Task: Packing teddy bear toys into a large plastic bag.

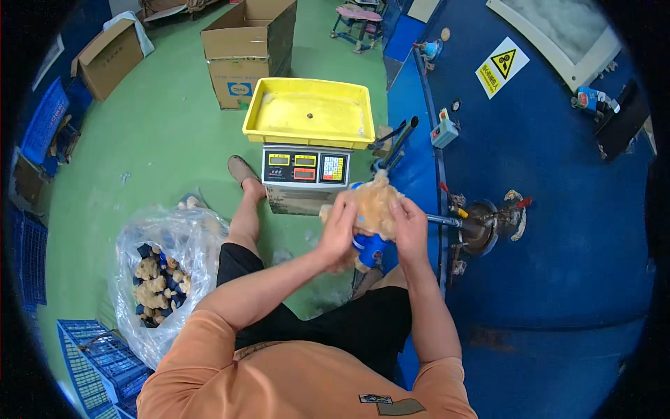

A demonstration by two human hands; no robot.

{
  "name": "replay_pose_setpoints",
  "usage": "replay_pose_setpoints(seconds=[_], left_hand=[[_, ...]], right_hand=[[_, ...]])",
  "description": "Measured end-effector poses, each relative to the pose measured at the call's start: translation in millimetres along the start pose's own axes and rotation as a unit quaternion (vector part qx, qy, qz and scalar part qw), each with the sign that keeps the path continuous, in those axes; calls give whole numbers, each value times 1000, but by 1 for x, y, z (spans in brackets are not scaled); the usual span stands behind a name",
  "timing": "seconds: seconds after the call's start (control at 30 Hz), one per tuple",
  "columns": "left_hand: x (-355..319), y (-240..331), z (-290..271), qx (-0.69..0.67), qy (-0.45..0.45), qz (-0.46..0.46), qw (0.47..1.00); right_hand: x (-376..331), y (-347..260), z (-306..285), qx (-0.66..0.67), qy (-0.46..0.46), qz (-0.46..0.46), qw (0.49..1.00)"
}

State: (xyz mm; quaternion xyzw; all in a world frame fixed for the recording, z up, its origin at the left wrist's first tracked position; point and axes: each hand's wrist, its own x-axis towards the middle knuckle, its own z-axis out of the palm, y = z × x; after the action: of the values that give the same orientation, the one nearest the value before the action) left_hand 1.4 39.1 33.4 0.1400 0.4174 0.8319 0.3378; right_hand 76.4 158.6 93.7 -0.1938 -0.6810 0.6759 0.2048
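Observation:
A tan plush toy (375, 206) with blue clothing hangs between my two hands, in front of my lap. My left hand (338, 229) grips its left side with the fingers curled round it. On the other side my right hand (410, 229) is closed on the same toy. Just right of it a metal tube (444, 221) sticks out of the blue machine (551, 265); whether it touches the toy is hidden by my right hand. Beyond the toy stands a digital scale (305, 165) bearing a shallow yellow tray (307, 135), with a small dark speck in it.
A clear plastic bag (129, 262) of several tan and blue plush toys (152, 288) sits at my left. Blue crates (87, 363) line the left edge. Cardboard boxes (237, 66) and a pink-topped stool (359, 15) stand farther back on the green floor (164, 126).

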Motion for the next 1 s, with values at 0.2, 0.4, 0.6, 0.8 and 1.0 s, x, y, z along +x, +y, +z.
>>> replay_pose_setpoints(seconds=[0.2, 0.4, 0.6, 0.8, 1.0], left_hand=[[-8, -7, 4, 117, 26, 132, 984], [-24, 0, 14, -1, 28, 72, 997], [-12, -16, 6, -163, 28, 25, 986], [28, 35, -13, 83, -7, -114, 990], [-18, 30, 10, 147, 16, 74, 986]], right_hand=[[-1, 4, 2, -32, 35, -12, 999], [2, 1, 6, -117, 6, -30, 993], [7, 4, 7, -229, -12, -48, 972], [7, -7, 22, -44, 17, 64, 997], [3, 5, 14, -46, -11, -40, 998]])
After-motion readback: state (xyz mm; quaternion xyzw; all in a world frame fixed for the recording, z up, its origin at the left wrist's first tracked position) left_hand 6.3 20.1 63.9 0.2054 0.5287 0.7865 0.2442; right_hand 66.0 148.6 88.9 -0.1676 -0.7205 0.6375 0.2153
